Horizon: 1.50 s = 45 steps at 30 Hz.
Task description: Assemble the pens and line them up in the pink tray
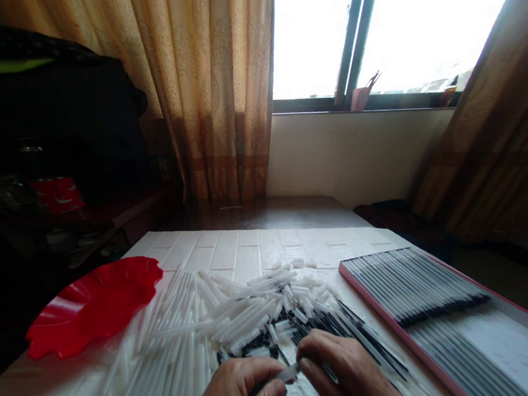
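Observation:
My left hand (pixel 236 395) and my right hand (pixel 348 373) meet at the bottom edge of the view, both pinched on one white pen barrel (pixel 286 373) held between them. Right behind the hands lies a heap of white pen barrels (pixel 188 334), with short white caps (pixel 266 299) and thin black refills (pixel 356 334) mixed in. The heap rests on a table covered with a white brick-pattern sheet (pixel 250 247).
A red scalloped plate (pixel 93 306) sits to the left of the heap. At the right lies a flat pink-edged tray (pixel 449 317) with rows of dark pens. Curtains, a window sill and dark bags stand behind the table.

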{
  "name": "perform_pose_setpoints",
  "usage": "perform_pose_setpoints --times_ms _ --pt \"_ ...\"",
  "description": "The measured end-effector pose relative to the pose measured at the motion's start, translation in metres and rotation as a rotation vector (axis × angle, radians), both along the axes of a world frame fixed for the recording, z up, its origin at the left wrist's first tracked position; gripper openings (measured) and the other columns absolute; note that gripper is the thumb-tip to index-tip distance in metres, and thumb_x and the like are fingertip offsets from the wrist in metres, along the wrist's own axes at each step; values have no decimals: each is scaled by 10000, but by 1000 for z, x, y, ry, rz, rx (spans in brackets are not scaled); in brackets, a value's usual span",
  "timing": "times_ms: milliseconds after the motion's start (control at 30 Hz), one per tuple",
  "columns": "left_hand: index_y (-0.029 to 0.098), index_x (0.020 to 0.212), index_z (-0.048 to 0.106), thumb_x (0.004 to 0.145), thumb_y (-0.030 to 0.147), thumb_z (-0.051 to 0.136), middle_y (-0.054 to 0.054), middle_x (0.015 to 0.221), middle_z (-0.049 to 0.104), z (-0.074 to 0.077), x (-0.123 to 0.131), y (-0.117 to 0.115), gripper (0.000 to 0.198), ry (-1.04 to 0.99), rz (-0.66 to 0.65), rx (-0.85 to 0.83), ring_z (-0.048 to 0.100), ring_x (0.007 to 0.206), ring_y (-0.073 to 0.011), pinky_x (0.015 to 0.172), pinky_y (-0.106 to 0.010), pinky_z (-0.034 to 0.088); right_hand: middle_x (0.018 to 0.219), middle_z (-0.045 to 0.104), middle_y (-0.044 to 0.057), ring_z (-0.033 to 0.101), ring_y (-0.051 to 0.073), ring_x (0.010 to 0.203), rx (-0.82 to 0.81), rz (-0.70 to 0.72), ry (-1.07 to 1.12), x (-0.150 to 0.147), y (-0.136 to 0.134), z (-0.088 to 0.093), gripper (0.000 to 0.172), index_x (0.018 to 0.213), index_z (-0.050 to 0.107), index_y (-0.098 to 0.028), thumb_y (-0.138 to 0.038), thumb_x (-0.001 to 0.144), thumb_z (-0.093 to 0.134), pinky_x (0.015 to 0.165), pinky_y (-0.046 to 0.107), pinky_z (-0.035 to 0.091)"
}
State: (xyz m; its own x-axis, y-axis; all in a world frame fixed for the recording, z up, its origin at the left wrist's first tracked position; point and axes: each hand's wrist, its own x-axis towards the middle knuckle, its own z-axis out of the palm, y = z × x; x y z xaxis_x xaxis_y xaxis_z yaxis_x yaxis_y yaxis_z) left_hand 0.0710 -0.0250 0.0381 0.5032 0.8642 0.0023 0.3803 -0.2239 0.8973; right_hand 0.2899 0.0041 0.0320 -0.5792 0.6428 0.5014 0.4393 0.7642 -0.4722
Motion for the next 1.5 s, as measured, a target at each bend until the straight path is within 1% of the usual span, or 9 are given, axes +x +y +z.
perform_pose_setpoints --times_ms 333,433,500,567,667,800,1133,1367,1500 --pt "177 852 693 986 493 448 14 720 561 -6 1 -1 422 42 -38 75 522 683 -137 626 -210 372 487 550 -18 507 96 404 168 -101 -100 -7 2 -10 443 563 444 -222 -254 1000 378 450 258 277" --pt "175 826 685 978 508 457 13 709 549 -6 1 -1 431 28 -38 58 511 678 -137 619 -209 375 482 563 -14 522 95 401 137 -107 -80 -8 1 -8 494 554 469 -217 -299 1027 353 441 245 292" --pt "170 835 690 971 534 458 11 717 548 -5 1 0 453 9 -40 29 505 684 -138 619 -208 381 576 639 5 606 111 489 63 -75 -30 -7 -1 -4 422 664 576 -205 -299 1022 372 484 213 370" --pt "164 863 700 966 573 449 10 716 547 -3 1 1 490 -7 -26 9 494 676 -136 616 -210 382 724 705 26 671 131 615 12 -16 56 -5 -2 0 243 905 645 -194 -265 995 431 573 198 454" --pt "154 869 705 947 637 438 5 698 544 -1 -1 1 557 -46 11 0 484 657 -138 599 -217 385 824 714 38 674 136 683 5 65 156 -3 -3 6 192 1092 596 -194 -159 938 488 632 199 499" --pt "148 839 697 938 648 456 5 688 535 0 -1 0 564 -56 28 3 486 653 -139 597 -222 380 763 689 27 653 130 644 13 87 167 -3 -1 9 171 959 604 -207 -102 914 478 595 187 492" --pt "139 869 699 948 634 425 -3 716 549 3 0 0 571 -14 11 -7 500 679 -145 622 -226 377 731 675 6 639 121 608 56 20 83 -6 1 0 135 924 584 -213 -182 965 459 578 185 465" --pt "159 861 685 967 439 466 26 707 508 -3 1 -1 371 46 0 12 480 673 -127 604 -207 346 609 621 1 589 113 492 188 -66 -74 -4 0 -9 331 753 573 -201 -246 1014 374 499 214 387" --pt "162 815 681 961 408 479 35 678 484 -4 2 -2 350 36 -14 34 471 653 -121 591 -204 338 507 564 -17 533 102 413 222 -113 -119 -5 1 -14 472 604 498 -221 -291 1042 335 451 243 318"
